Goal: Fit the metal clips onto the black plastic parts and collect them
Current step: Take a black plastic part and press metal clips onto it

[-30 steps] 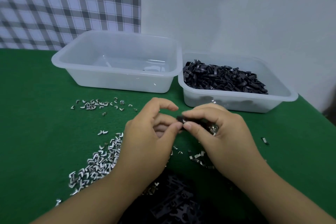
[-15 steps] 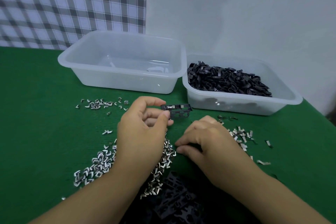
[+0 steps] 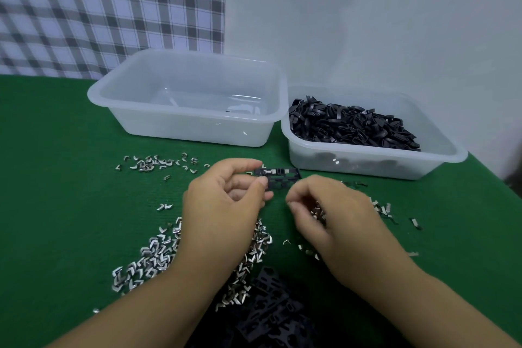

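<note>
My left hand (image 3: 223, 203) pinches a flat black plastic part (image 3: 281, 176) by its left end, holding it above the green table; metal clips show along the part's top edge. My right hand (image 3: 330, 217) is just right of and below the part, thumb and forefinger pinched together; a small metal clip may be between them, but blur hides it. A big pile of loose metal clips (image 3: 158, 254) lies under my left forearm. A heap of black plastic parts (image 3: 271, 311) lies at the near edge between my arms.
Two translucent tubs stand at the back: the left tub (image 3: 186, 133) looks almost bare, the right tub (image 3: 375, 162) holds many black pieces (image 3: 353, 124). Scattered clips lie at the left (image 3: 158, 163) and right (image 3: 384, 209). A white wall and checked cloth are behind.
The hands first worked together on the part. The right hand then dropped to the table among the clips and has now risen back toward the part, which the left hand holds up.
</note>
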`<state>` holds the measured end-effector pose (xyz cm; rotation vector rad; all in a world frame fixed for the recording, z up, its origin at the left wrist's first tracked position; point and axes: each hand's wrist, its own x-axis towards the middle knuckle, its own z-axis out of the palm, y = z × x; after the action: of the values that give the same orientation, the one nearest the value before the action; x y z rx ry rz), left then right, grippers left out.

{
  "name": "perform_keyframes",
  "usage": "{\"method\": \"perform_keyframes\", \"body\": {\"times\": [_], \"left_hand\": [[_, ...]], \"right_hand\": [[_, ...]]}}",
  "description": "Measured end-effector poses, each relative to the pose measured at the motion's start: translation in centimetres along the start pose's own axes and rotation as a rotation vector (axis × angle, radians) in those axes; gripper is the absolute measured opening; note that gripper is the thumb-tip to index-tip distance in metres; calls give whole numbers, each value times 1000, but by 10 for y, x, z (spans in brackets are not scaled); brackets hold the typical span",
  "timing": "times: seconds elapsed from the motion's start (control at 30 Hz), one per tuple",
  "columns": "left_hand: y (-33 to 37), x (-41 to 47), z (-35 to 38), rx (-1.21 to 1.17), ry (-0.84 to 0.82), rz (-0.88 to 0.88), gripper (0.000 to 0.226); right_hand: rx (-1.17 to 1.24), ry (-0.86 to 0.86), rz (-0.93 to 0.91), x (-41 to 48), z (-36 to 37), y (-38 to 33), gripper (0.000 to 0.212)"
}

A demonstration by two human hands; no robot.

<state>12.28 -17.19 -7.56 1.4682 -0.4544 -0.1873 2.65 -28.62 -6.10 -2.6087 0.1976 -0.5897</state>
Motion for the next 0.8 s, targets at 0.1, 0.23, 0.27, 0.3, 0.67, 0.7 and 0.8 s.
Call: {"method": "perform_keyframes", "body": {"times": [0.1, 0.23, 0.27, 0.3, 0.67, 0.7, 0.8], "left_hand": [[1, -2, 0, 1, -18, 2, 22], [2, -4, 2, 18, -55, -1, 23], [1, -4, 3, 23, -64, -1, 23], [2, -5, 3, 24, -73, 1, 24], [3, -9, 3, 80, -136, 34, 23], [3, -9, 3, 81, -140, 34, 23], [4, -10, 3, 82, -159, 35, 24]], "right_hand": [[65, 210, 7, 0, -1, 2, 6], [27, 368, -9, 1, 0, 4, 11], [20, 378, -19, 1, 0, 5, 10], [10, 381, -35, 1, 0, 6, 9], [-59, 411, -39, 3, 2, 10, 3], [-71, 411, -46, 3, 2, 11, 2], [-108, 408, -69, 2, 2, 13, 5]]}}
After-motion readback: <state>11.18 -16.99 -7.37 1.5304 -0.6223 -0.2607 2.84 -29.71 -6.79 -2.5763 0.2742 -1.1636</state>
